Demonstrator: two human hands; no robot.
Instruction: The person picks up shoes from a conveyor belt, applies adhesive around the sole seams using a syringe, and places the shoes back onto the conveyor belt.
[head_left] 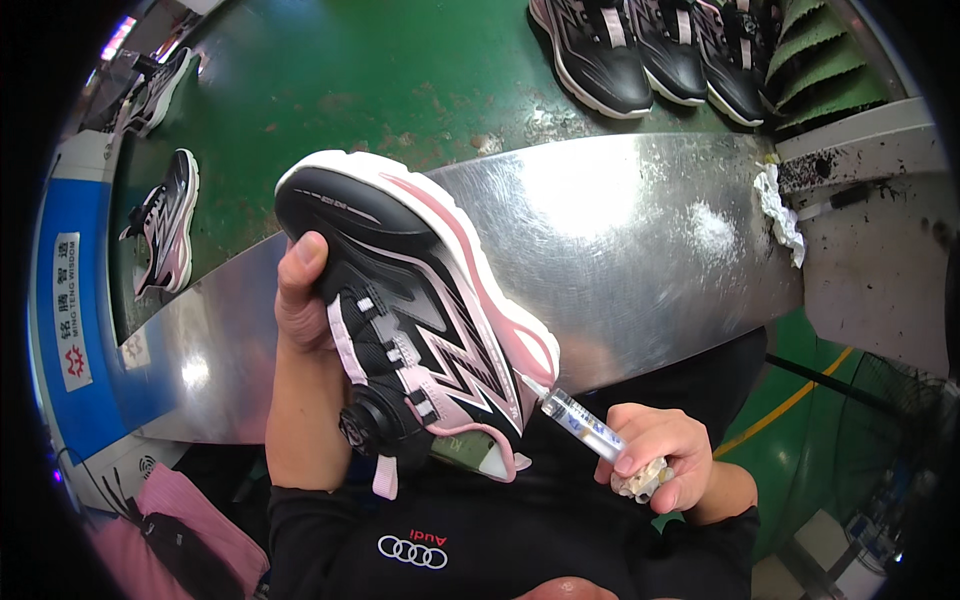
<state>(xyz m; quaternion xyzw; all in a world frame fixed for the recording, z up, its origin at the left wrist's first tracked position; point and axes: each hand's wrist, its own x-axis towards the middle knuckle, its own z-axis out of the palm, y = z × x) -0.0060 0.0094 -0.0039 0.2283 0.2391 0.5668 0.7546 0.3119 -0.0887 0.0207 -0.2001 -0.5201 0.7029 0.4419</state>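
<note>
A black and pink sneaker (440, 300) with a white-edged sole is held up in front of the torso, partly over the near edge of a shiny metal counter (640, 290). Its toe is pointed to the upper left and its heel to the lower right; its side is turned to the view. A black round dial (366, 424) is seen near its collar, and something greenish inside the opening is partly shown.

The sneaker is gripped at its forefoot by the left hand (305, 290): the thumb is laid along the near edge, while the other fingers are hidden behind the shoe, so their exact placing cannot be told. A clear syringe (585, 425) is pinched by the fingers of the right hand (668, 445), together with a crumpled pale wad (641, 481). The syringe's tip is brought to the heel, by the line where upper and sole are joined; whether contact is made cannot be told.

Beyond the counter, similar sneakers (600, 60) are lined up on a green surface (400, 100) at the upper right, and two more shoes (175, 225) are placed at the left. White crumpled paper (778, 215) is left at the counter's right end, beside a black-handled tool (850, 197). A whitish smear (712, 230) is seen on the metal. Pink cloth (180, 510) is draped at the lower left.
</note>
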